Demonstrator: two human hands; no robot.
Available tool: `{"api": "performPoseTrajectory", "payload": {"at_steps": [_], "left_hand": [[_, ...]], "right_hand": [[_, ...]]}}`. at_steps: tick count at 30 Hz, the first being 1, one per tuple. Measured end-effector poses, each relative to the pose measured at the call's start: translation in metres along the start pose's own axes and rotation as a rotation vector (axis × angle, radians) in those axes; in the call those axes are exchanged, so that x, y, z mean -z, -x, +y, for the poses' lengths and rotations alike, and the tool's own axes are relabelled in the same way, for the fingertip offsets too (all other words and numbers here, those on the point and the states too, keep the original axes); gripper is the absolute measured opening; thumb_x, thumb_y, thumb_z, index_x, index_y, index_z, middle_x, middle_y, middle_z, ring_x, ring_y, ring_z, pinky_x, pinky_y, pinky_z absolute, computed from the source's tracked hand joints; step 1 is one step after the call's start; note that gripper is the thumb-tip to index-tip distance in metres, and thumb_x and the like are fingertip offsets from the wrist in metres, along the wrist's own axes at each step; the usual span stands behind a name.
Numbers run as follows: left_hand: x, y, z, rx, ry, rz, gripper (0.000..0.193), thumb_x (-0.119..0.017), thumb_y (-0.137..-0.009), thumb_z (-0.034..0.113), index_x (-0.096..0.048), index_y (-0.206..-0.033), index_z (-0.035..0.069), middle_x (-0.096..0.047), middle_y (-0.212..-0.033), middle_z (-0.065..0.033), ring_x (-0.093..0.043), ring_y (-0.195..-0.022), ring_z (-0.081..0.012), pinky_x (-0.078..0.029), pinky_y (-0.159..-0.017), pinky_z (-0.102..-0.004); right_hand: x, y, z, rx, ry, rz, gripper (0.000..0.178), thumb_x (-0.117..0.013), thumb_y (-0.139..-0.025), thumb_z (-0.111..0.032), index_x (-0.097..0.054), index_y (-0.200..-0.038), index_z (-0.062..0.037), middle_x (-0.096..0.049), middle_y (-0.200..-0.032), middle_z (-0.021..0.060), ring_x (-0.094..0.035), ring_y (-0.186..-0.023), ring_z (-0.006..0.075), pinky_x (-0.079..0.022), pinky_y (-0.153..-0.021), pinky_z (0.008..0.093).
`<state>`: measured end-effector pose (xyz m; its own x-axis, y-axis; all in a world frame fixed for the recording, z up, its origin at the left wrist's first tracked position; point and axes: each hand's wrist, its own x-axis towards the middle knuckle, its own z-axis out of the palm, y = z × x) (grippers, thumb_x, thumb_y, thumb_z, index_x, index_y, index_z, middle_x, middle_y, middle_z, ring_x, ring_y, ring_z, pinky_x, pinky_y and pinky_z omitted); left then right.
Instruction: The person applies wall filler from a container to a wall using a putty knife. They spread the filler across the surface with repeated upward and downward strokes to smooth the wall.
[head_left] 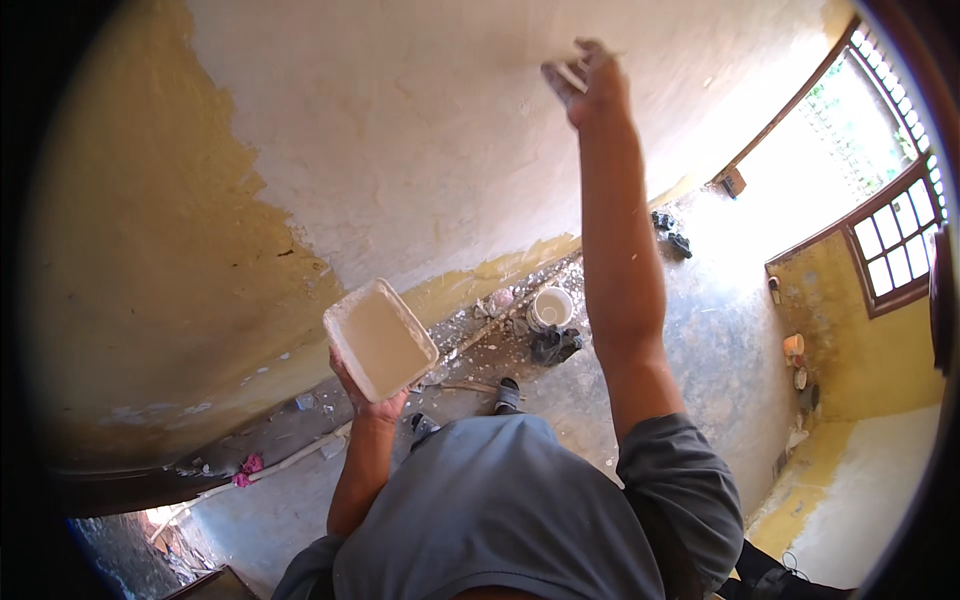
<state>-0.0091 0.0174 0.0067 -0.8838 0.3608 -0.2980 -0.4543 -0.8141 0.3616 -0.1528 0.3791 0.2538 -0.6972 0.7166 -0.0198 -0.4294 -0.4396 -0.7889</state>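
container [352, 355] of beige liquid [380, 342], rectangular with a crusted pale rim, borne by the left hand [374, 407], whose fingers grasp its lower left side. right hand [598, 92] is raised well apart from the container, before the whitish-coated wall [400, 130]; its fingers are partly bent and blurred, and whether they grip anything cannot be told. white bucket [549, 308] stands beside a crumpled black bag [555, 347] on the floor [715, 330].

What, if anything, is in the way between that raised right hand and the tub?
Nothing visible stands in the way: between the right hand and the tub in the left hand, the picture shows only the wall behind.
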Motion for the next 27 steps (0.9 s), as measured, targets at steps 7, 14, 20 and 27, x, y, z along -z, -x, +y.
{"api": "performPoseTrajectory", "payload": {"at_steps": [7,14,20,27], "left_hand": [[0.006,0.000,0.003,-0.039,0.059,0.025,0.072,-0.049,-0.087,0.070,-0.047,-0.141,0.022,-0.055,-0.135,-0.0007,-0.054,-0.123,-0.0267,-0.049,-0.097,-0.0543],[-0.003,0.003,-0.001,-0.112,0.033,0.093,0.071,-0.048,-0.088,0.069,-0.046,-0.141,0.023,-0.055,-0.135,-0.0013,-0.058,-0.118,-0.0292,-0.052,-0.090,-0.0580],[-0.003,0.005,-0.001,-0.159,0.149,0.112,0.069,-0.047,-0.090,0.067,-0.045,-0.142,0.022,-0.055,-0.135,-0.0025,-0.058,-0.118,-0.0305,-0.051,-0.088,-0.0626],[-0.006,0.003,-0.011,-0.100,0.040,0.063,0.072,-0.047,-0.089,0.069,-0.041,-0.145,0.023,-0.051,-0.139,-0.0031,-0.054,-0.122,-0.0325,-0.051,-0.087,-0.0653]], "right_hand": [[0.045,0.027,0.030,0.469,0.230,-0.032,0.029,-0.059,-0.092,-0.015,-0.061,-0.107,0.0102,-0.067,-0.092,0.0219,-0.069,-0.079,0.0294,-0.057,-0.067,0.0351],[0.071,0.023,0.169,0.583,1.232,0.099,0.046,-0.055,-0.088,-0.001,-0.051,-0.133,0.0065,-0.065,-0.112,0.0275,-0.065,-0.103,0.0380,-0.052,-0.091,0.0409],[0.128,0.061,0.212,0.501,1.083,-0.052,0.036,-0.056,-0.082,-0.004,-0.067,-0.117,-0.0054,-0.069,-0.104,0.0228,-0.067,-0.098,0.0385,-0.052,-0.087,0.0438],[0.128,-0.030,0.136,0.154,0.347,0.191,0.012,-0.056,-0.081,-0.003,-0.057,-0.092,0.0006,-0.058,-0.073,0.0085,-0.053,-0.052,0.0131,-0.037,-0.036,0.0272]]}}
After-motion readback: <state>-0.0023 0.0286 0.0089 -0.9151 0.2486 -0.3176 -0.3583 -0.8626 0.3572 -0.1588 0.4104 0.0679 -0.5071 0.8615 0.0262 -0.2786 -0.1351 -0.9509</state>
